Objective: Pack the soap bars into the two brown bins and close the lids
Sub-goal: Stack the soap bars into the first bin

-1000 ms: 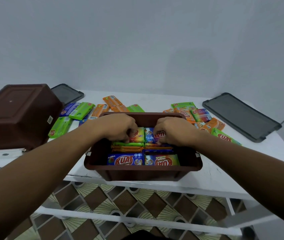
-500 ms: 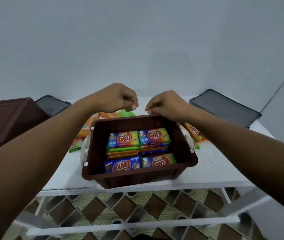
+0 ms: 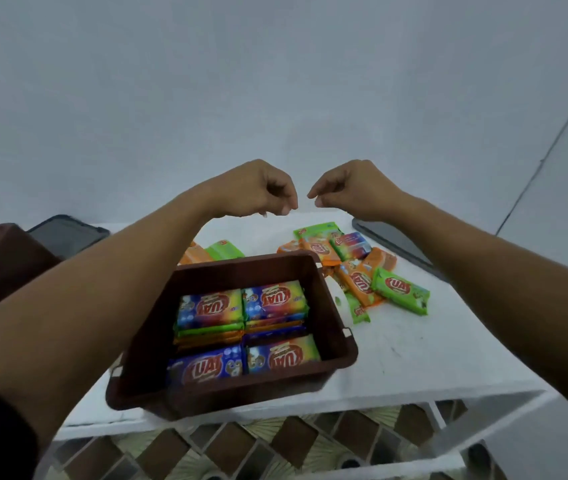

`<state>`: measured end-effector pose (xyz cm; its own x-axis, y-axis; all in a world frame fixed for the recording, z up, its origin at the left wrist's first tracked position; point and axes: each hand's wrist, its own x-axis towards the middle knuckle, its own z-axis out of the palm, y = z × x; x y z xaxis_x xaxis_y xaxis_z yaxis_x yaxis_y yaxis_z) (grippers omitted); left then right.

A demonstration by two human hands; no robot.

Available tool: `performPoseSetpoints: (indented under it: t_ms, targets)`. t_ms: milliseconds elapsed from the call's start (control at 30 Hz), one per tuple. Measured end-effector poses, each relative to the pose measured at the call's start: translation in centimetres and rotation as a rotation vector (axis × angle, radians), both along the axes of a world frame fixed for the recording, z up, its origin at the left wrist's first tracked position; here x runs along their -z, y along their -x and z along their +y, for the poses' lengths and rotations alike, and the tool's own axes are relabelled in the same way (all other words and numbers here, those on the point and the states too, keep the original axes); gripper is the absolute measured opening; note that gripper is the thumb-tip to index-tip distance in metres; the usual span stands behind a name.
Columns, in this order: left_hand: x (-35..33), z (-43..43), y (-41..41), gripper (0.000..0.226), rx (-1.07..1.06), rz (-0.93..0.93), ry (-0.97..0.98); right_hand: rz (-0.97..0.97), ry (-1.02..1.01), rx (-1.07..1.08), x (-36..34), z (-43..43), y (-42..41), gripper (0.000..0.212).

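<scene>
The white table [image 3: 414, 358] carries the brown bin [image 3: 227, 393] at its near edge, with packed soap bars [image 3: 241, 306] stacked flat inside. Just beyond it, to the right, lie loose bars [image 3: 362, 282]. Above them hover the left hand [image 3: 258, 188] and right hand [image 3: 348, 188], fingers curled toward the thumbs and holding nothing. The person would do best to take one bar per hand and lay both flat and aligned.

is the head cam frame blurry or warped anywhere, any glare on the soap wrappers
Head view: motion blur smears the brown bin at its near rim and the soap bars inside; wide-angle stretch grows toward the corners; light is soft and flat, no strong glare on the wrappers, only faint shadows.
</scene>
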<state>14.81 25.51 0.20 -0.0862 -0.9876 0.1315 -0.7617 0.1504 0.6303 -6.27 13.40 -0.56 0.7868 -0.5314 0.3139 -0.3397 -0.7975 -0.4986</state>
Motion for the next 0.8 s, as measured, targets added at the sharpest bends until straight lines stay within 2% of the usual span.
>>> performPoseSetpoints:
  t_ms: [200,333,533,667,800]
  targets:
    - [0.7,-5.0,1.7,0.003,-0.083,-0.039,-0.069,0.144,-0.027,0.017,0.7,-5.8,1.7,0.015]
    - [2.0,-8.4,2.1,0.014,-0.179,-0.080,-0.152,0.217,-0.076,0.012,2.4,-9.9,2.0,0.010]
    - [4.7,-12.7,2.3,0.005,-0.320,-0.138,-0.260,0.350,-0.057,-0.048,5.3,-14.7,1.1,0.012]
    - [6.5,-14.3,1.9,0.004,-0.415,-0.211,-0.440,0.430,-0.036,-0.114,6.9,-16.8,-0.4,0.018]
    - [8.6,-15.2,1.3,0.014,-0.480,-0.261,-0.606,0.482,-0.025,-0.166,8.8,-17.8,-2.7,0.022]
